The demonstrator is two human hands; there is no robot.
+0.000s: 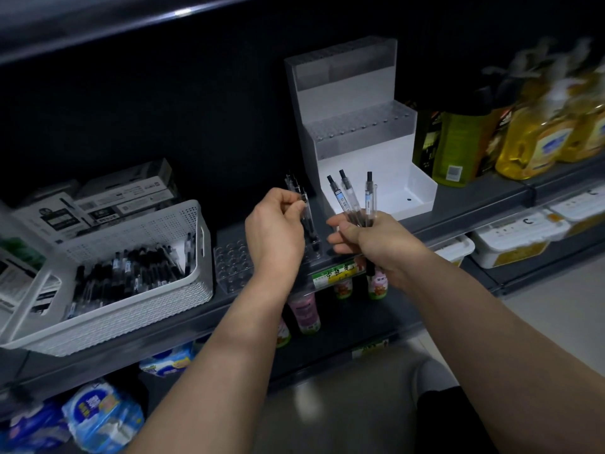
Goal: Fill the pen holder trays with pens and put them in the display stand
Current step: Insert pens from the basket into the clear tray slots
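Observation:
A clear pen holder tray [233,263] with rows of holes lies on the grey shelf, and a few pens [296,188] stand upright at its right end. My left hand [276,224] pinches one pen [307,221] over that end. My right hand [366,240] grips a bunch of clear pens with black caps [350,198], just right of the tray. The white stepped display stand [360,132] rises behind my hands, with two clear trays on its upper steps and its lowest step bare. The right part of the tray is hidden by my left hand.
A white perforated basket [137,299] with several loose pens sits at the left, with pen boxes [124,194] behind it. Yellow bottles [537,139] stand right of the stand. Small bottles [306,314] and tissue packs [98,417] fill the lower shelves.

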